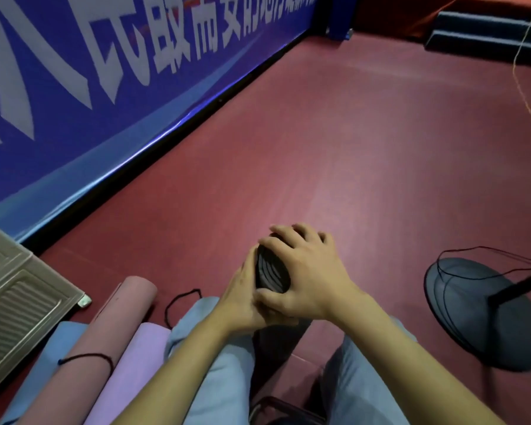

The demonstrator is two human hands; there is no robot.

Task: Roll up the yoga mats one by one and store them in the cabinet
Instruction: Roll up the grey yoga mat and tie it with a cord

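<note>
While both hands clasp it: the black rolled mat (pixel 273 271) stands on end between the knees
Left hand (pixel 238 297): grip curled round the roll's near side
Right hand (pixel 304 268): grip wrapped over its top
Pink mat (pixel 105 335): rolled, tied, on the floor beside the cabinet (pixel 16 305)
Purple mat (pixel 129 372): beside the pink one

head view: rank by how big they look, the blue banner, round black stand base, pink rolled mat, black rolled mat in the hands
1. blue banner
2. round black stand base
3. pink rolled mat, close to the base, partly cut off
4. black rolled mat, mostly covered by the hands
</note>
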